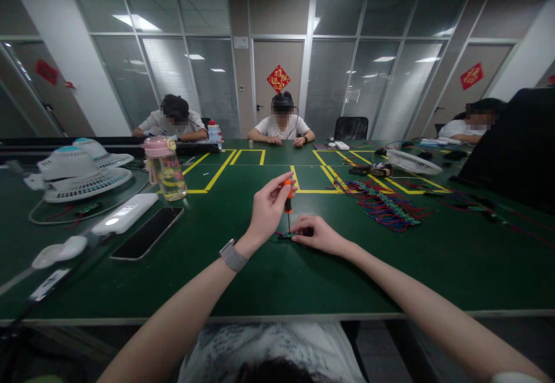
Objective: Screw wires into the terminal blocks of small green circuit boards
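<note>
The crucial relation is between screwdriver [288, 200] and board [284, 235]: the screwdriver stands close to upright, handle up, its shaft running down to the board, which lies on the surface [208, 290] in front of the person. The board's long axis appears to run roughly left to right, with thin wires at its left end.

The left hand [269, 201] is wrapped about the screwdriver's handle, above and a little left of the board. The right hand [319, 235] rests low on the right, thumb and fingertips closed on the board's right end; it is the nearer of the two hands to the board, which it touches, while the left meets it only through the tool.

Farther right lies a row of wired boards [385, 204], well apart from the hands. To the left are a phone [148, 234] and, farther off, a bottle [167, 169].

The right fingertips cover the board's right end, so its full length cannot be told. The screwdriver's tip is too small to make out, and whether it sits in a screw or merely touches the board is unclear. The dark patch beneath the curled right fingers could be shadow or some small thing. The left fingers hide part of the handle.
</note>
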The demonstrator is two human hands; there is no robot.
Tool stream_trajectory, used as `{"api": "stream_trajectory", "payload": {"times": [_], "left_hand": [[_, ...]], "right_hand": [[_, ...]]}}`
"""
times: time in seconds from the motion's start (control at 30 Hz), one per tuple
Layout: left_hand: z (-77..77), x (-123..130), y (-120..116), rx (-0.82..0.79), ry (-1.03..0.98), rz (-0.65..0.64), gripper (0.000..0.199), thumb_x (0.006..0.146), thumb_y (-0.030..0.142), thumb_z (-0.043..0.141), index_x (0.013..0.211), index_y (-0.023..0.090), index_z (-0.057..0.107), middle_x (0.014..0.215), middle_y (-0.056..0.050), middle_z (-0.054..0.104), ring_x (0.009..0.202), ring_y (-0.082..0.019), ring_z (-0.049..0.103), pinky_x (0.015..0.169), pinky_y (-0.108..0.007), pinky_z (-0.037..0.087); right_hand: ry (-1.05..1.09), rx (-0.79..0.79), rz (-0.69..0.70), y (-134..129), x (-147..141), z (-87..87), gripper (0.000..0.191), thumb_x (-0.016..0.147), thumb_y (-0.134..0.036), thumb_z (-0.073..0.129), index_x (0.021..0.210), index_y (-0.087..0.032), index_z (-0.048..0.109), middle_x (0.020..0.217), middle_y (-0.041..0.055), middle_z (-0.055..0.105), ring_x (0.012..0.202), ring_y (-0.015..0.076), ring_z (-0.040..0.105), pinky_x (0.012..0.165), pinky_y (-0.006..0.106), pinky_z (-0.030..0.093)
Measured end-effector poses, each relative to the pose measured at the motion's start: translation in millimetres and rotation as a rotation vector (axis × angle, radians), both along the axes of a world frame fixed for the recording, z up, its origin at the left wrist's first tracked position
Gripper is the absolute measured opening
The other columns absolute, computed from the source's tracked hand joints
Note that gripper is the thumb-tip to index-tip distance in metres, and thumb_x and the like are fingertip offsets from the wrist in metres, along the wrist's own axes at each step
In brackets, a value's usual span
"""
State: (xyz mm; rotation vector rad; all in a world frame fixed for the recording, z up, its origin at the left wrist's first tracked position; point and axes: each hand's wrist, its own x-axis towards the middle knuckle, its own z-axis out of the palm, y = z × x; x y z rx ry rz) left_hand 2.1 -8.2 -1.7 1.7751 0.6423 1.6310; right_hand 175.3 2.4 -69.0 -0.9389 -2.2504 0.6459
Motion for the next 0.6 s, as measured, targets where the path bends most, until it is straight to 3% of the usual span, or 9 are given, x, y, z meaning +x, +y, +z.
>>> {"api": "stream_trajectory", "payload": {"times": [0.1, 0.17, 0.3, 0.37, 0.47, 0.53, 0.6], "left_hand": [[0.1, -1.5, -0.2, 0.112, 0.069, 0.172, 0.022, 0.083, 0.029, 0.063, 0.103, 0.022, 0.068, 0.097, -0.004, 0.060, 0.088, -0.014, 0.060, 0.079, -0.026, 0.051], [0.1, -2.6, 0.5, 0.132, 0.096, 0.221, 0.021, 0.084, 0.029, 0.062, 0.103, 0.024, 0.069, 0.100, -0.004, 0.056, 0.091, -0.014, 0.058, 0.082, -0.026, 0.049], [-0.3, -1.8, 1.6, 0.041, 0.035, 0.051, 0.031, 0.094, 0.028, 0.044, 0.120, 0.024, 0.060, 0.114, -0.007, 0.057, 0.099, -0.015, 0.060, 0.086, -0.029, 0.051], [-0.8, -0.9, 1.6, -0.002, -0.004, -0.019, 0.033, 0.093, 0.028, 0.046, 0.124, 0.023, 0.057, 0.112, -0.007, 0.061, 0.094, -0.015, 0.062, 0.084, -0.031, 0.053], [-1.0, -1.0, 1.4, 0.029, 0.021, 0.070, 0.029, 0.087, 0.029, 0.057, 0.115, 0.021, 0.063, 0.102, -0.006, 0.062, 0.087, -0.014, 0.062, 0.080, -0.028, 0.053], [-0.8, -1.7, 1.6, 0.085, 0.058, 0.163, 0.025, 0.084, 0.029, 0.062, 0.108, 0.022, 0.067, 0.103, -0.006, 0.059, 0.092, -0.015, 0.060, 0.081, -0.027, 0.052], [-0.4, -1.9, 2.2, 0.103, 0.066, 0.169, 0.026, 0.086, 0.029, 0.059, 0.110, 0.023, 0.067, 0.112, -0.007, 0.057, 0.102, -0.017, 0.058, 0.086, -0.028, 0.050]], "right_hand": [[0.003, -0.009, -0.002, -0.1, -0.3, -0.2, 0.020, 0.079, -0.027, 0.066, 0.094, -0.015, 0.074, 0.079, 0.0037, 0.060, 0.062, 0.0113, 0.051, 0.059, 0.023, 0.042], [0.005, -0.011, -0.007, -0.4, -0.6, 0.1, 0.020, 0.079, -0.026, 0.067, 0.093, -0.014, 0.074, 0.078, 0.0035, 0.059, 0.062, 0.0113, 0.051, 0.059, 0.023, 0.042], [0.009, -0.009, -0.007, -0.8, -0.8, 0.8, 0.020, 0.079, -0.026, 0.067, 0.093, -0.014, 0.074, 0.078, 0.0038, 0.060, 0.063, 0.0114, 0.052, 0.059, 0.023, 0.042], [0.003, -0.006, -0.006, -1.0, -0.8, 1.0, 0.020, 0.079, -0.026, 0.066, 0.093, -0.015, 0.074, 0.080, 0.0039, 0.061, 0.064, 0.0116, 0.052, 0.060, 0.023, 0.043], [-0.004, -0.004, -0.011, -1.1, -0.7, 1.2, 0.019, 0.079, -0.027, 0.066, 0.093, -0.015, 0.074, 0.080, 0.0039, 0.061, 0.064, 0.0118, 0.052, 0.060, 0.024, 0.043], [-0.005, -0.005, -0.012, -1.2, -0.6, 1.5, 0.020, 0.079, -0.027, 0.067, 0.093, -0.015, 0.074, 0.079, 0.0040, 0.061, 0.064, 0.0118, 0.052, 0.060, 0.024, 0.043], [-0.005, -0.005, -0.009, -1.2, -0.5, 1.8, 0.020, 0.079, -0.026, 0.067, 0.094, -0.015, 0.074, 0.080, 0.0040, 0.060, 0.064, 0.0118, 0.052, 0.060, 0.024, 0.043]]}}
